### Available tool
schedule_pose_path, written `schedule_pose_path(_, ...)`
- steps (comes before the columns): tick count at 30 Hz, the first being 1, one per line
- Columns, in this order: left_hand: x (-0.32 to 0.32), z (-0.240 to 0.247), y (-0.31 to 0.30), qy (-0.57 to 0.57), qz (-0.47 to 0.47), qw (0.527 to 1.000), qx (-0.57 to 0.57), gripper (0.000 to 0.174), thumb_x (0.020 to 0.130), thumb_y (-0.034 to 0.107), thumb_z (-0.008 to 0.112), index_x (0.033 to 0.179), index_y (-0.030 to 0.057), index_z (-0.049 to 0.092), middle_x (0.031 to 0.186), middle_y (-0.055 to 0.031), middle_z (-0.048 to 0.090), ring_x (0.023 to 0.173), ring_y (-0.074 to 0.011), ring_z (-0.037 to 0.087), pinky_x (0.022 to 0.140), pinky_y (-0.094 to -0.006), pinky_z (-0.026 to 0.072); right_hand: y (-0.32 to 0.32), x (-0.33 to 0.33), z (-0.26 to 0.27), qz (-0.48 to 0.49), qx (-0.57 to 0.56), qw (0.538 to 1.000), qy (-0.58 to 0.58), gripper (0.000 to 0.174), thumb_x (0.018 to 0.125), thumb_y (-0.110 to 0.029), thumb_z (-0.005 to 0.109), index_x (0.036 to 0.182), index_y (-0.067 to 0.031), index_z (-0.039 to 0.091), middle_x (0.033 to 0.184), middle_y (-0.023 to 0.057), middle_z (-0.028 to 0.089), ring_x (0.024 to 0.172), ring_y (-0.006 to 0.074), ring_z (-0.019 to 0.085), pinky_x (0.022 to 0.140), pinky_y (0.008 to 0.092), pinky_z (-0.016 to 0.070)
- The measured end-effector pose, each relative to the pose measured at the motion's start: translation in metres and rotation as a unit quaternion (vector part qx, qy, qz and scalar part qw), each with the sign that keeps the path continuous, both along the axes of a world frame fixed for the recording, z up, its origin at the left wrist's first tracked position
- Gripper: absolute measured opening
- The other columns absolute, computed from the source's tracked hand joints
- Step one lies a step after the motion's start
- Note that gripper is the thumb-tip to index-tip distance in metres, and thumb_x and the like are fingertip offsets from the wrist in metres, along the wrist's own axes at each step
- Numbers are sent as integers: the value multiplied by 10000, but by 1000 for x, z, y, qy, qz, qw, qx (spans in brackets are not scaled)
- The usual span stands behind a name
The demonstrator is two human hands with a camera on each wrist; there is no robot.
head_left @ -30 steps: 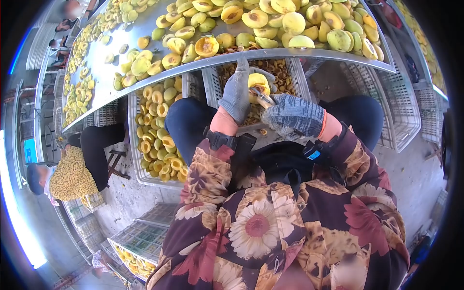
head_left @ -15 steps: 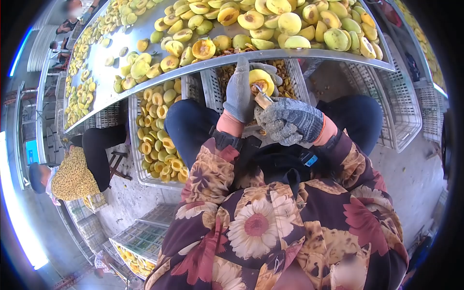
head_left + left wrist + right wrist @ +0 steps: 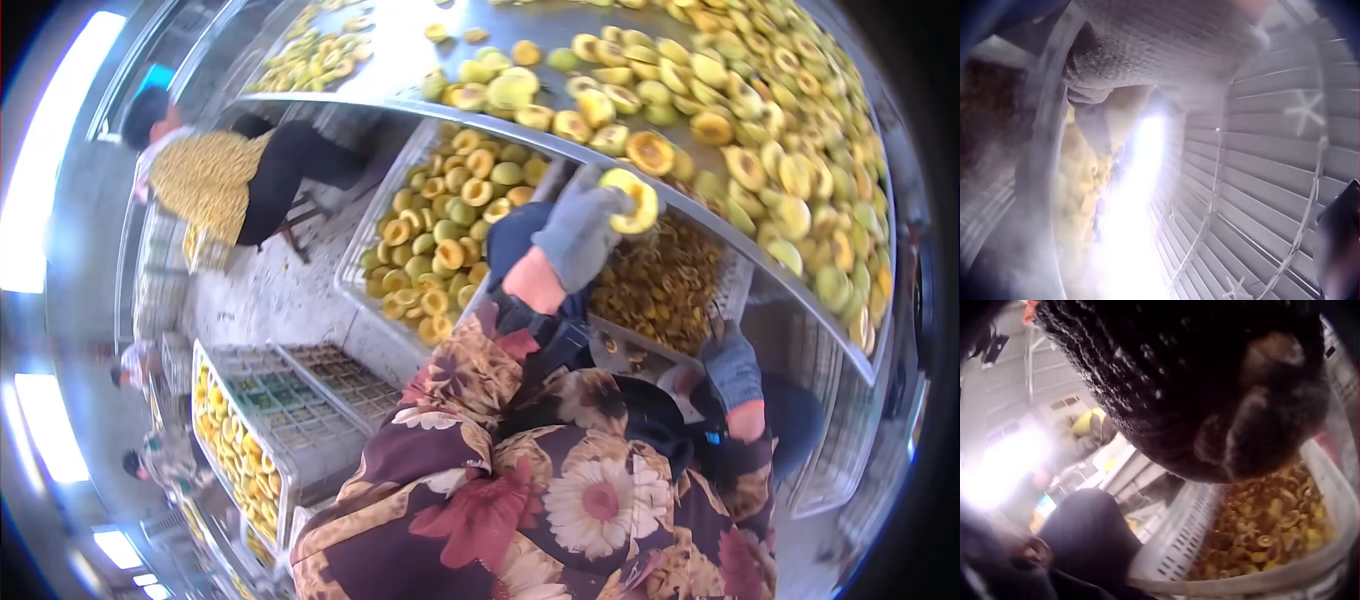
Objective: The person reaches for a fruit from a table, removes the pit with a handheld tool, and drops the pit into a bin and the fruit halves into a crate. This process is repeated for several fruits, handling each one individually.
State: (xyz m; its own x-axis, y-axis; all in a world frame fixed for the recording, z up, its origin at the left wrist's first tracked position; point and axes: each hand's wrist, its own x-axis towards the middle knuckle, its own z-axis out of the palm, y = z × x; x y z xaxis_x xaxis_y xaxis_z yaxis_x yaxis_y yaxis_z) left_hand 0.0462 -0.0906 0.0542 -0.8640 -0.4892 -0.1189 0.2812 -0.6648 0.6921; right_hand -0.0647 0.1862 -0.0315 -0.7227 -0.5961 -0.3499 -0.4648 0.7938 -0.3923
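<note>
In the head view my gloved left hand holds a yellow peach half by its side, with the hollowed middle showing. Hand and fruit are right at the metal table's edge, above the crates. The grey glove fills the top of the left wrist view. Lower and to the right, my gloved right hand is curled beside the crate of scraps. A thin dark tip stands out from its fingers, and the wooden handle of the pitting knife shows partly in the right wrist view; the rest is hidden.
The metal table bears many halved peaches. A crate of peach halves stands left of my knees. Stacked crates are behind it. Another person sits at the left.
The head view has turned. My left hand has moved apart from the right with the peach half. The right hand has drawn the pitting knife out of the fruit and lowered to the right.
</note>
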Motion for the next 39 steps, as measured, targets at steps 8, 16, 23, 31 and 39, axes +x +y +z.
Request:
schedule_pose_path(8, 121, -132, -226, -384, 311, 752, -436, 310, 728, 28, 625, 1037, 9, 639, 962, -91, 645, 822, -166, 612, 739, -273, 496, -20, 16, 0, 57, 115, 992, 7, 487, 815, -318, 580, 1212, -51, 486, 884, 266, 621, 861, 407, 613, 765, 475, 499)
schedule_pose_path(16, 85, -213, -379, -556, 332, 645, -405, 348, 731, 193, 675, 1016, -5, 638, 937, -175, 671, 847, -273, 640, 768, -366, 484, -50, 21, 4, 71, 199, 977, -41, 501, 782, -311, 582, 1216, -73, 504, 952, 269, 615, 869, 413, 611, 760, 480, 502)
schedule_pose_path(23, 51, -247, -428, -657, 196, 575, -447, 446, 765, 279, 635, 1090, -26, 608, 1024, -236, 645, 963, -324, 632, 825, -384, 475, -65, 18, 12, 77, 282, 954, -62, 453, 827, -384, 560, 1136, -55, 507, 920, 202, 645, 874, 353, 636, 752, 451, 511)
schedule_pose_path(31, 100, -108, -382, -633, 243, 565, -471, 348, 772, 266, 594, 984, 0, 669, 939, -185, 681, 886, -274, 664, 773, -350, 503, -63, 20, 6, 91, 256, 959, -85, 427, 822, -388, 568, 1108, -78, 504, 921, 184, 648, 859, 343, 642, 733, 451, 514)
schedule_pose_path(39, -45, 40, -267, -463, 31, 576, -673, 439, 793, 375, 576, 1024, 10, 655, 928, -163, 667, 855, -275, 636, 766, -361, 487, -39, 20, -4, 139, 191, 968, -84, 468, 837, -394, 547, 1166, -64, 507, 977, 175, 644, 910, 338, 630, 764, 456, 502)
